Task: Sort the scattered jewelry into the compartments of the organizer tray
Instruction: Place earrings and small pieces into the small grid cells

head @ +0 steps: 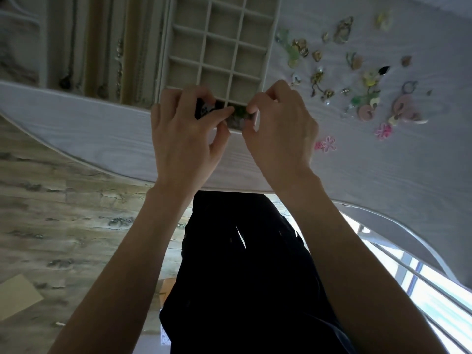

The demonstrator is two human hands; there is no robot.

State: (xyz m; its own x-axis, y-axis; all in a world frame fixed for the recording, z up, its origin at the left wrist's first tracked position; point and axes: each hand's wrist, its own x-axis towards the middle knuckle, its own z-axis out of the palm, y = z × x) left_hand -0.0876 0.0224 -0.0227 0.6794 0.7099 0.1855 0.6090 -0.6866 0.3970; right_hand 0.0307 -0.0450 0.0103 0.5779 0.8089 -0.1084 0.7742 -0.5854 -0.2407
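Over tray [272,37], hands pinching green jewelry [239,112]

The tray [270,37] is cream. The table [102,118] is pale with wavy lines. Two pink flowers [325,143] lie at the right. The floor [63,200] is brown.

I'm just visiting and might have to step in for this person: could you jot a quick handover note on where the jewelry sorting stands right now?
Left hand and right hand: both pinch a small green jewelry piece over the nearest row of the organizer tray.
Done: a dark piece lies in the near row; the small compartments farther back look empty.
Left: most of the scattered jewelry lies on the table right of the tray, including two pink flowers.
Next, probably: drop the green piece, then fetch from the pile.
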